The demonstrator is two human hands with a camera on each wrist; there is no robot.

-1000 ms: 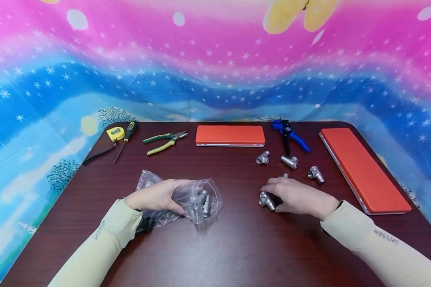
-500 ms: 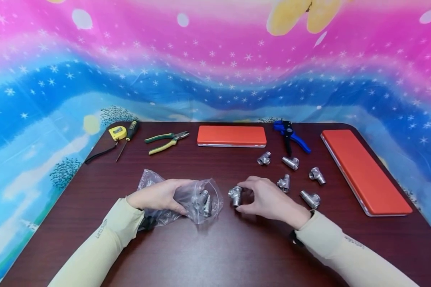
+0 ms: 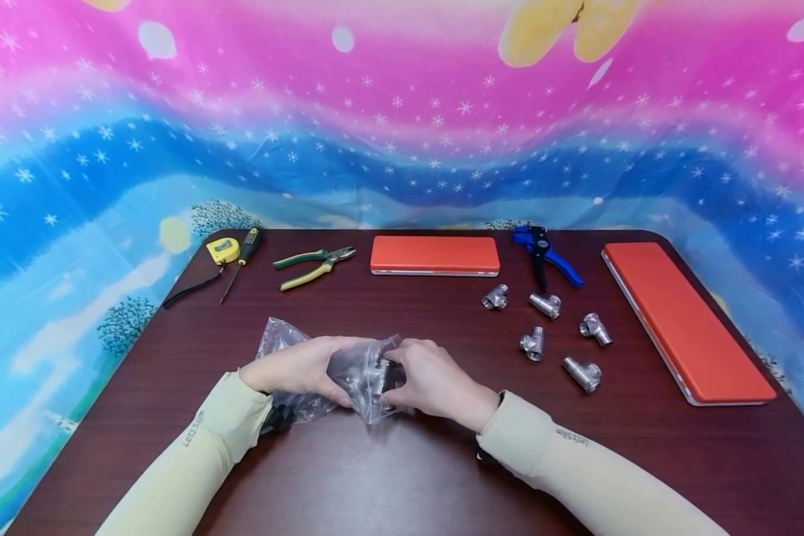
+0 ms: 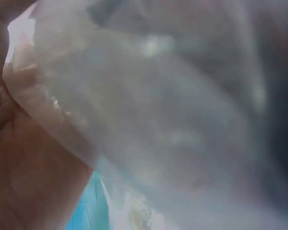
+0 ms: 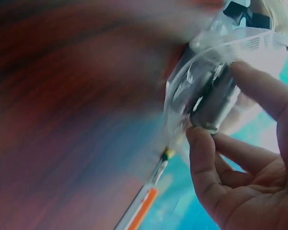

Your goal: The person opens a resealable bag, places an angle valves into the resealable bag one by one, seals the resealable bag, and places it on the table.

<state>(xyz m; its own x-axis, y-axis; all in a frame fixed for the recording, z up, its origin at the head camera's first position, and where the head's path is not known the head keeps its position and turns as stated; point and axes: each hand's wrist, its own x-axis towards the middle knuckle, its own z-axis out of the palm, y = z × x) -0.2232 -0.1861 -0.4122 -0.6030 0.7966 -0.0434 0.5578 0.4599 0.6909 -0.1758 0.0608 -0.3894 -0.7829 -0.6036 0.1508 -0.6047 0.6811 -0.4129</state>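
Observation:
My left hand (image 3: 301,366) grips a clear zip bag (image 3: 358,376) from around its side, and its opening faces right. In the left wrist view the bag's cloudy plastic (image 4: 149,124) covers most of the frame beside the palm (image 4: 33,167). At the bag's mouth my right hand (image 3: 435,383) pinches a metal tee fitting (image 5: 216,103) between thumb and fingertips. That fitting is partly inside the bag in the right wrist view; other metal pieces behind the plastic are hard to make out. Several similar tee fittings (image 3: 532,343) lie loose on the table to the right.
Along the back lie a yellow tape measure (image 3: 223,250), a screwdriver (image 3: 246,251), pliers (image 3: 315,266), a red case (image 3: 435,254) and a blue wire stripper (image 3: 543,251). A longer red case (image 3: 686,320) lies at the right edge of the dark wooden table (image 3: 362,491).
My right hand has lifted a tee fitting from the group on the right and carried it left to the bag's mouth. My left hand has stayed on the bag.

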